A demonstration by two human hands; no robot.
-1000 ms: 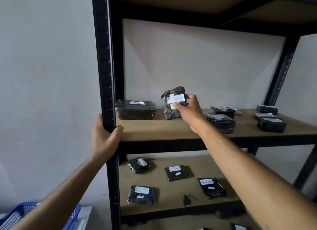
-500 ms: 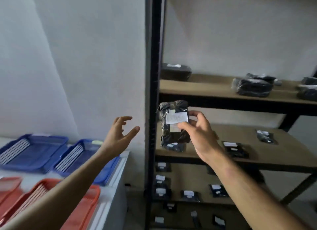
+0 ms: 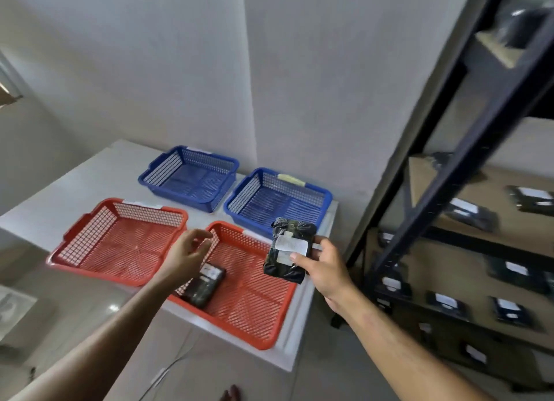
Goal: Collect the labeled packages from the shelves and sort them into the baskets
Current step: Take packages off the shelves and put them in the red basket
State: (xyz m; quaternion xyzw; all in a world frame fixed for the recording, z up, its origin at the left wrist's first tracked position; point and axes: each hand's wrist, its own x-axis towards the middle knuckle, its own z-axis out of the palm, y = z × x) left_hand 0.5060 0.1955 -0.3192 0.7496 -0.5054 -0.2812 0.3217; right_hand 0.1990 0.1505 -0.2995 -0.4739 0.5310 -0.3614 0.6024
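- The black plastic-wrapped package with a white paper label [image 3: 288, 254] is held upright in the right hand [image 3: 325, 270], above the far right corner of the near right red mesh plastic basket [image 3: 239, 307] and in front of the near rim of the right blue mesh plastic basket [image 3: 325, 195].
- Right-hand grip: closed on the package. The thumb lies across the lower part of the label on the front face; the fingers wrap the right edge and the back. The package stands just left of the palm, with its label facing the camera.
- The left hand [image 3: 187, 255] hangs above the far left corner of the same red basket. Its grip is loose, with the fingers bent and relaxed; it holds nothing and touches nothing.
- A second black wrapped package with a white label [image 3: 204, 285] lies flat on the floor of the near right red basket, at its left side, below the left hand and partly covered by the left forearm.
- The left red mesh plastic basket [image 3: 90, 236] and the left blue mesh plastic basket [image 3: 156, 174] stand on the white worktop [image 3: 69, 191]. The four baskets form two rows: blue at the back, red at the front.
- The black metal shelving unit with brown boards [image 3: 467, 149] stands to the right of the worktop. Further black labelled packages [image 3: 467, 212] lie on its boards, blurred.
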